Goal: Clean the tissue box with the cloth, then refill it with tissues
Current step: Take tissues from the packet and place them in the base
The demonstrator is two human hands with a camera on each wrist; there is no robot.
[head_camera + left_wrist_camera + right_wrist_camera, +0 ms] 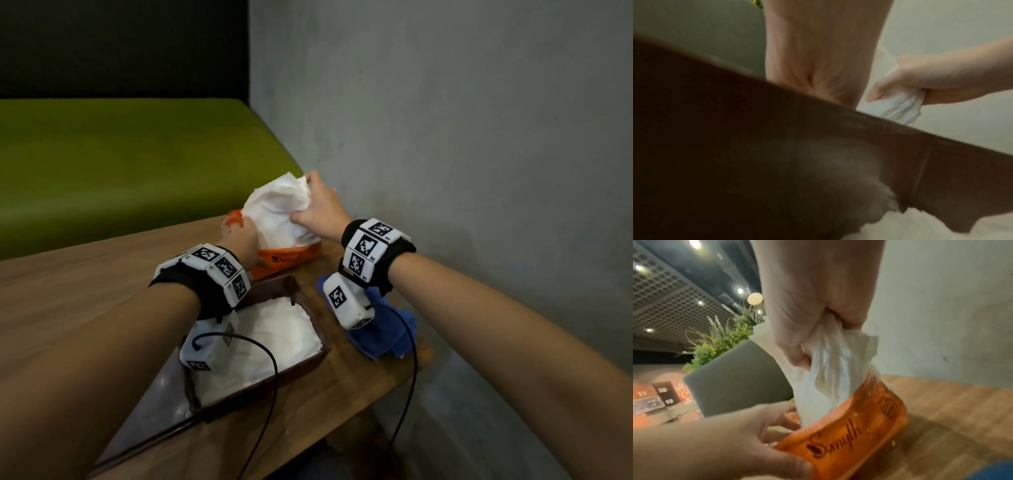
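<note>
Refilling was underway: the right hand [317,202] gripped a bunch of tissues [281,209], drawing it from the orange pack [849,434] steadied by the left hand [748,433]. Next, I judged, came carrying it to the tissue box [310,298] nearby on the tabletop [85,274].

left hand [748,433]: low, fingers curled, holding the pack [849,426] | right hand [317,207]: up high, fist squeezing tissues [277,209] | both arms: reaching forward

Both bare forearms wear black wristbands [394,253] ringed with white marker-printed blocks [219,265], trailing black cables [270,370].
</note>
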